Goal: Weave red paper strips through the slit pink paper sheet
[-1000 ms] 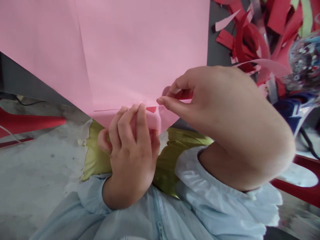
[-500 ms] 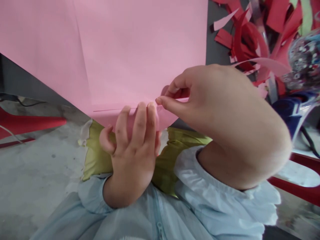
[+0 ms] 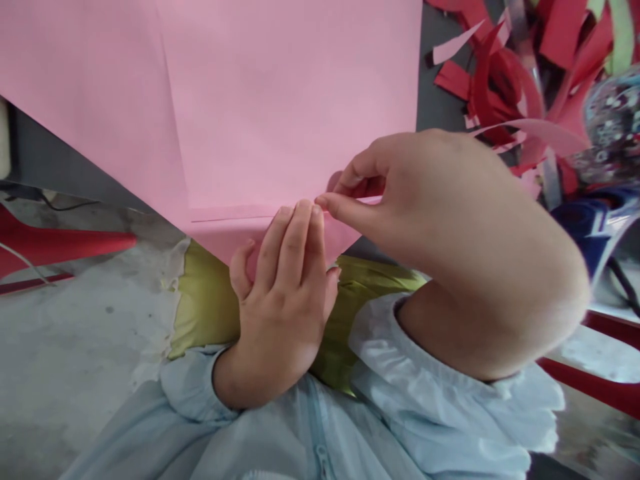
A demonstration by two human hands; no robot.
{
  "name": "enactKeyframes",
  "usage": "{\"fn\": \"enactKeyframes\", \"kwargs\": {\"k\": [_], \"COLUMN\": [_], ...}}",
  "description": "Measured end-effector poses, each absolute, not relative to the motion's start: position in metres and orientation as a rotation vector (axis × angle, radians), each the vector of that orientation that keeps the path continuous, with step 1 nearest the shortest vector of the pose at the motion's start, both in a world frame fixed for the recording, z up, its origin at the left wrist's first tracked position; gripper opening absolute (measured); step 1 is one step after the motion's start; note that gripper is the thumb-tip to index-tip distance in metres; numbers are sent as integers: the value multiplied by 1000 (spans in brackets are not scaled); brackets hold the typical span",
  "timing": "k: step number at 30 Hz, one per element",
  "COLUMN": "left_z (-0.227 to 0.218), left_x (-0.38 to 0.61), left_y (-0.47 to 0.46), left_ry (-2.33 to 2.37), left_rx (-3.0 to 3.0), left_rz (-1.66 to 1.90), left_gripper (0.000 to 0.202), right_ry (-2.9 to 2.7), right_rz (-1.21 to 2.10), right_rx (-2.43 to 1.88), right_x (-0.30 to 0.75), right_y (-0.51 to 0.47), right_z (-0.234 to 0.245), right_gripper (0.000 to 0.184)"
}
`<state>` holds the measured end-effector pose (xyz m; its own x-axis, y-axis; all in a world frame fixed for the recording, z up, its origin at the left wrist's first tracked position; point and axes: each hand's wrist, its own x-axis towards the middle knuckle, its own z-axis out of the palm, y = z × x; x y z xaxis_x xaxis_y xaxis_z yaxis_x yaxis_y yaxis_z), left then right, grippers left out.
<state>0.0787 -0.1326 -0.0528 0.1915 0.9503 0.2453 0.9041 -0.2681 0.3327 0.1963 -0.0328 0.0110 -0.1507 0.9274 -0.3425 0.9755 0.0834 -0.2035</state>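
A large pink paper sheet (image 3: 260, 100) lies over the dark table edge, its near edge folded up into a narrow flap. My left hand (image 3: 283, 300) lies with its fingers stretched out and pressed flat against the flap near its right end. My right hand (image 3: 415, 200) pinches the flap's right end between thumb and forefinger, just touching the left fingertips. What lies inside the fold is hidden.
Red, pink and green paper strips (image 3: 505, 73) are heaped at the upper right beside a patterned object (image 3: 610, 127). A red bar (image 3: 65, 243) shows at the left, grey floor (image 3: 60, 360) below, and olive fabric (image 3: 205, 307) on my lap.
My left hand has uncurled from a bent grip to flat fingers and slid right along the fold. The flap now lies flatter. The right hand has barely moved.
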Motion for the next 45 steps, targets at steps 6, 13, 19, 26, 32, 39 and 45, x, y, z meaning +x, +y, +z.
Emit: {"fn": "enactKeyframes", "kwargs": {"k": [6, 13, 19, 26, 32, 39, 45], "left_z": [-44, -43, -42, -44, -43, -50, -53], "left_x": [71, 52, 44, 50, 61, 71, 77], "left_y": [-134, -137, -139, -139, -137, -134, -133], "left_ry": [1939, 1960, 2012, 2081, 2112, 1965, 1920], "left_rx": [2241, 2213, 2136, 2146, 2113, 2271, 2316], "left_rz": [545, 504, 494, 524, 493, 512, 528], "left_gripper": [51, 55, 62, 52, 47, 54, 57], "right_ry": [2223, 2191, 2159, 2162, 2183, 2236, 2281], "right_rz": [-607, -619, -637, -636, -623, -626, -648], "right_rx": [1967, 1979, 2006, 2010, 1965, 1947, 1927], "right_x": [197, 196, 196, 196, 196, 197, 202], "right_y": [-32, -31, -30, -31, -29, -29, -26], "right_z": [10, 11, 10, 10, 11, 9, 7], "right_gripper": [24, 21, 18, 17, 21, 20, 21]}}
